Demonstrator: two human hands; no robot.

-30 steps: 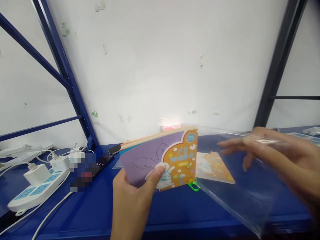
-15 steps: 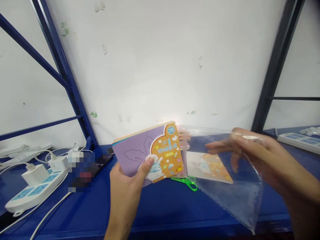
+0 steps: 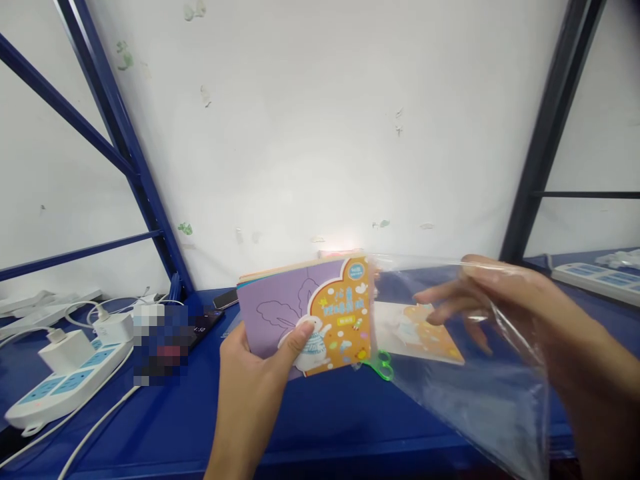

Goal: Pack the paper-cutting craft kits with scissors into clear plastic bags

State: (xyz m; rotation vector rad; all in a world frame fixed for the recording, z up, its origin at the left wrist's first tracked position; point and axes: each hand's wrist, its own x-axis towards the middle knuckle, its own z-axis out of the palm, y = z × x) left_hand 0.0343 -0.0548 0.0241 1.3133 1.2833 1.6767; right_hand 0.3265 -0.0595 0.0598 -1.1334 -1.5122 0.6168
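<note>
A stack of coloured craft paper (image 3: pixel 345 307) is in my left hand (image 3: pixel 263 373), thumb on the front and fingers behind. Its front sheet is purple with an outlined flower, and an orange printed panel shows a white rabbit. A clear plastic bag (image 3: pixel 480 400) is gripped by my right hand (image 3: pixel 520 313), whose fingers show through the film. The stack's right edge meets the bag's left edge; whether it is inside, I cannot tell. Through the film a printed card (image 3: pixel 425 333) with a rabbit design is visible. Green-handled scissors (image 3: pixel 384 367) lie below the stack, partly hidden.
On the left of the blue tabletop (image 3: pixel 320 427) sit a white power strip (image 3: pixel 65 387) with plugs and cables, a dark phone (image 3: pixel 205 323) and a smaller dark device (image 3: pixel 226 299). Another power strip (image 3: pixel 595 283) lies at right. Behind stands a white wall (image 3: pixel 320 133).
My left hand's stack has shifted slightly right and down, covering more of the scissors. The bag's lower part has swung right and spread. My right hand still grips it.
</note>
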